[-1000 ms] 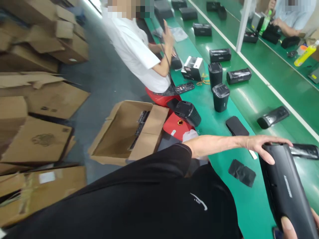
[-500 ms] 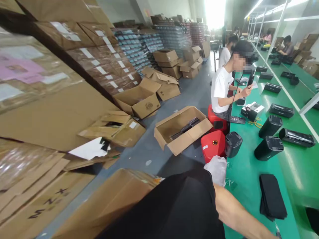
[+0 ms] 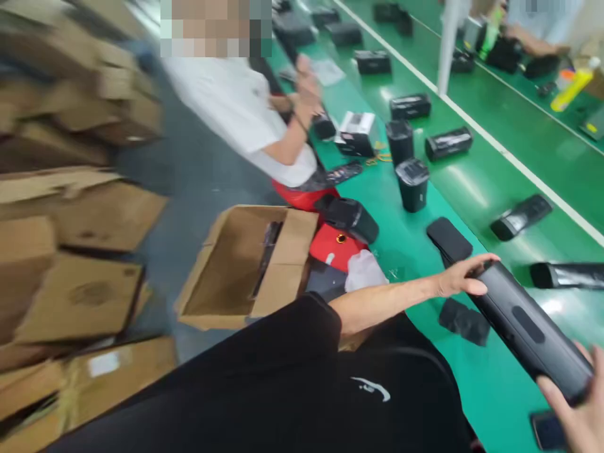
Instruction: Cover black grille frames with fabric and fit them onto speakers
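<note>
A long black portable speaker [image 3: 531, 321], with an oval panel on its upper face, is held at a slant over the green workbench. My left hand [image 3: 465, 275] grips its far end, thumb and fingers around the edge. At the near end my right hand [image 3: 578, 399] is closed around the body, partly cut off by the picture edge. Beneath the left forearm and hand lie a flat black pouch-like piece [image 3: 449, 239] and some dark folded pieces [image 3: 465, 321]. A phone-like dark object [image 3: 550, 431] rests near the right hand.
A co-worker in a white shirt [image 3: 236, 107] sits along the bench. A black speaker [image 3: 352, 219] stands by a red stool [image 3: 325, 245]. An open carton [image 3: 207, 289] holding dark items is on the floor. Several wrapped black speakers [image 3: 448, 143] lie on the green surface [image 3: 472, 182].
My view has swung right and down toward the bench. Both hands now show, holding a speaker; before, only one forearm was visible. The co-worker's raised handheld item is no longer distinguishable.
</note>
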A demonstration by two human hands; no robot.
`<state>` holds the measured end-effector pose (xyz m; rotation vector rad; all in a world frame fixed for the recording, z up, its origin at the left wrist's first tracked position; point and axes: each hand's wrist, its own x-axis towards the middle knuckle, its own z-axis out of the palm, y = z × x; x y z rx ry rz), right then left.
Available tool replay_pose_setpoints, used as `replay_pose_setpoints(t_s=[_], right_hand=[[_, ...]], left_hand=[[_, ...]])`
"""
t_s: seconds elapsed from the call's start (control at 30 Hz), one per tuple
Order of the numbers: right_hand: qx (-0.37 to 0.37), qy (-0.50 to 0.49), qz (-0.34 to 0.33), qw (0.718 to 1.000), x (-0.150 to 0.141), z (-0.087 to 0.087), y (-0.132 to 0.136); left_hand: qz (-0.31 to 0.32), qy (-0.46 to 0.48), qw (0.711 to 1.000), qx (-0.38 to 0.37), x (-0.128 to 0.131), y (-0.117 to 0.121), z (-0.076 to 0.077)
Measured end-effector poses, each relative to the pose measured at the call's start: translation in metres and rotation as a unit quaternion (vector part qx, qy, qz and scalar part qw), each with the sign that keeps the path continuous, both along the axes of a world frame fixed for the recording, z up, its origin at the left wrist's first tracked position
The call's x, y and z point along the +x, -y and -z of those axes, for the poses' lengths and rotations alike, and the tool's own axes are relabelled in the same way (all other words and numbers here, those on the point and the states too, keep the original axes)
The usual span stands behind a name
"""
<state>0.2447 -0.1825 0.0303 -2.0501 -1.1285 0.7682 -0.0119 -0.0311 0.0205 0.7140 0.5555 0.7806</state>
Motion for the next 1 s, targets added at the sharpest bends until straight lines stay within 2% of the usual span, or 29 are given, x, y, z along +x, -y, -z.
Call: replay_pose_setpoints(t_s=[0.07, 0.13, 0.3, 0.4, 0.47, 0.53, 0.63, 0.7, 0.73, 0.83, 0.9, 1.0], right_hand=[[-0.017, -0.048, 0.069, 0.996, -0.006, 0.004, 0.021], [-0.006, -0.090, 0.115, 0.989, -0.012, 0.012, 0.030], [0.053, -0.089, 0.114, 0.988, -0.018, 0.027, 0.043], [0.087, -0.098, 0.132, 0.983, -0.021, 0.031, 0.050], [0.089, -0.146, 0.166, 0.971, -0.023, 0.035, 0.049], [0.045, -0.230, 0.206, 0.950, -0.022, 0.040, 0.047], [-0.071, -0.354, 0.247, 0.899, -0.016, 0.051, 0.047], [-0.118, -0.414, 0.249, 0.868, -0.013, 0.059, 0.054], [-0.122, -0.433, 0.239, 0.861, -0.012, 0.062, 0.058], [-0.105, -0.430, 0.204, 0.873, -0.014, 0.073, 0.072], [-0.108, -0.394, 0.194, 0.892, -0.014, 0.082, 0.079], [-0.117, -0.368, 0.188, 0.903, -0.010, 0.099, 0.089]], left_hand=[[0.043, -0.001, 0.999, -0.002, 0.001, -0.004, 0.017], [0.072, -0.015, 0.997, 0.004, 0.002, -0.008, 0.029], [0.138, -0.121, 0.975, 0.123, 0.002, -0.014, 0.046], [0.125, -0.135, 0.969, 0.166, 0.010, -0.014, 0.055], [0.120, -0.160, 0.965, 0.169, 0.017, -0.015, 0.062], [0.150, -0.218, 0.954, 0.142, 0.023, -0.017, 0.070], [0.242, -0.288, 0.923, 0.080, 0.026, -0.022, 0.081], [0.256, -0.297, 0.918, 0.057, 0.026, -0.024, 0.089], [0.248, -0.295, 0.921, 0.048, 0.026, -0.023, 0.094], [0.231, -0.292, 0.928, 0.011, 0.030, -0.019, 0.105], [0.247, -0.307, 0.919, -0.028, 0.034, -0.016, 0.109], [0.267, -0.341, 0.899, -0.072, 0.039, -0.016, 0.110]])
